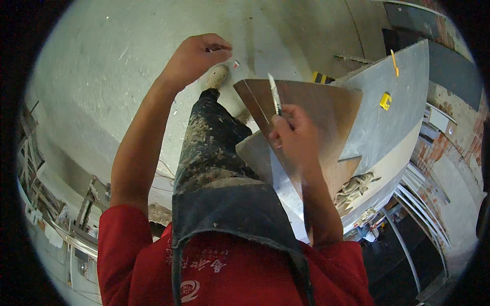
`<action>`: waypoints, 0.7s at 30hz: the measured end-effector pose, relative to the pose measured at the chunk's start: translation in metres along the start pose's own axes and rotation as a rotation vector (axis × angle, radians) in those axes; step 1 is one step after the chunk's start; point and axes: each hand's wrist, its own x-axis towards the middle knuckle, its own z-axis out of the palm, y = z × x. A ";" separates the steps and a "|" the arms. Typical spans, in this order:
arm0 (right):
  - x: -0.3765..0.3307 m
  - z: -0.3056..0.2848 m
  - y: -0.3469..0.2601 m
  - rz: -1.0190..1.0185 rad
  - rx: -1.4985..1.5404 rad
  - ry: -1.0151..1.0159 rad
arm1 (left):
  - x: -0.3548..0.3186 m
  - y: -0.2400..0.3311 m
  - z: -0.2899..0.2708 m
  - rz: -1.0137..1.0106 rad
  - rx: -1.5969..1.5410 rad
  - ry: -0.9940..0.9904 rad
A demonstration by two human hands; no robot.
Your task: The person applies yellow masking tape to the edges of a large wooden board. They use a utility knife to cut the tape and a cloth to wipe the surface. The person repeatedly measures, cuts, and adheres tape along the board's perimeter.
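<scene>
My right hand (296, 132) is closed round a utility knife (276, 94), its long blade slid out and pointing away from me. The knife is over a brown board (321, 109) with a pointed left corner and a thin pale line near that end. Out to the left, over the floor, my left hand (199, 58) has its fingers curled toward the thumb. Whether anything small sits in that pinch is hidden. A small white and red bit (236, 64) shows just right of its fingertips. The brown board lies partly on a larger grey sheet (377, 137).
On the grey sheet are a yellow tape measure (385, 101) and a thin orange-yellow tool (394, 62). Crumpled work gloves (354, 188) lie at the near right. Long pale strips (421, 204) and dark panels stand beyond. Scrap framing (76, 224) lines the left side.
</scene>
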 end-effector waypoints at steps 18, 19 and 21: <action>0.001 0.071 -0.011 0.110 0.265 0.047 | -0.098 -0.087 -0.018 -0.504 -0.183 0.127; 0.002 0.079 -0.005 0.125 0.309 0.021 | -0.101 -0.089 -0.017 -0.492 -0.197 0.122; -0.004 0.094 -0.013 0.183 0.316 -0.139 | -0.108 -0.095 -0.016 -0.487 -0.185 0.128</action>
